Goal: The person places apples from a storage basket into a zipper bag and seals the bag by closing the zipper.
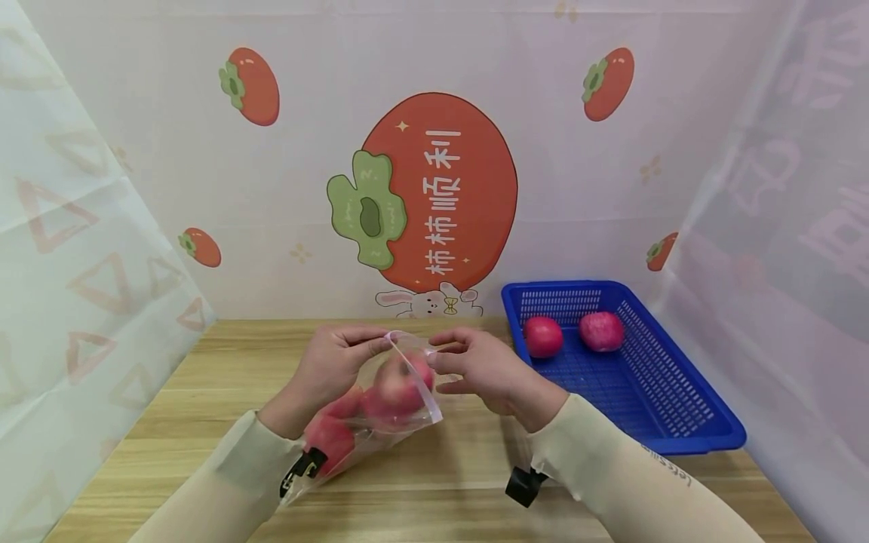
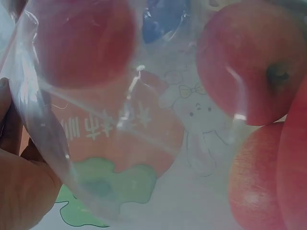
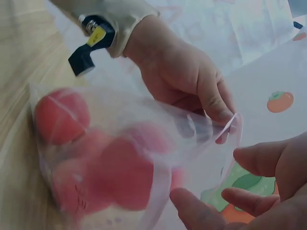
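Two bare hands meet at the mouth of a clear plastic bag (image 1: 367, 446), which lies left of the middle of the wooden tabletop (image 1: 197, 400). The left hand (image 1: 326, 371) pinches the rim between thumb and fingers; the right hand (image 1: 490, 373) is spread beside the opening, thumb and fingers apart and gripping nothing, though whether a fingertip touches the film I cannot tell. Long axis of the bag: diagonal, base toward the tabletop's near left corner, mouth turned toward its far right corner. Inside are at least three red apples (image 1: 397, 388), reaching from the base nearly to the mouth.

The head view alone shows the blue basket (image 1: 699, 377) whole, along the right edge of the tabletop, with two more apples (image 1: 543, 337) side by side near its far wall. The left wrist view, looking through the film, shows what the head view does not: the dark stem hollow of an upper apple (image 2: 252, 67), with a printed rabbit (image 2: 199, 108) beyond. The right wrist view best shows the left hand's pinch and the pale strip (image 3: 160, 191) edging the mouth.
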Tool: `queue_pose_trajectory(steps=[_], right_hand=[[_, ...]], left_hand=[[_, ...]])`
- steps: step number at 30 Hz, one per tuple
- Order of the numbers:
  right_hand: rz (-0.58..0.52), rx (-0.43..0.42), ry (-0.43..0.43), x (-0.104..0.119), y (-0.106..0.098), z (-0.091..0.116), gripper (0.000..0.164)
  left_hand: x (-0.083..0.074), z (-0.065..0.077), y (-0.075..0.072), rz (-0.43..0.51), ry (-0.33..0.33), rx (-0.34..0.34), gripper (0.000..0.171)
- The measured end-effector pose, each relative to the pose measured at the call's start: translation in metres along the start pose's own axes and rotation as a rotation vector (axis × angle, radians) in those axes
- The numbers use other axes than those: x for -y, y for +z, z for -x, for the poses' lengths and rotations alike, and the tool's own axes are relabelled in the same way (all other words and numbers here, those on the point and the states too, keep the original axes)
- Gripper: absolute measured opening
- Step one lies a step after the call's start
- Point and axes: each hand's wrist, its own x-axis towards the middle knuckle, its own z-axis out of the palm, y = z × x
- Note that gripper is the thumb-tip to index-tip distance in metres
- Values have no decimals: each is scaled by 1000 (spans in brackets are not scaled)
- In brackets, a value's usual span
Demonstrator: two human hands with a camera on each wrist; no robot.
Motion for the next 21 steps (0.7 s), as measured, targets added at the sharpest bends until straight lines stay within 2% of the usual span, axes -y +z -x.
queue_pose_trajectory(steps=[4, 14, 21], right_hand=[[-77, 36, 6, 0, 2, 0, 35], [-81, 64, 15, 1, -3, 4, 34], [-82, 43, 8, -1, -13, 5, 33]], left_hand=[[1, -1, 1, 24, 20, 7, 18], [2, -1, 1, 4, 17, 11, 17], [0, 1, 0, 14, -2, 13, 17]])
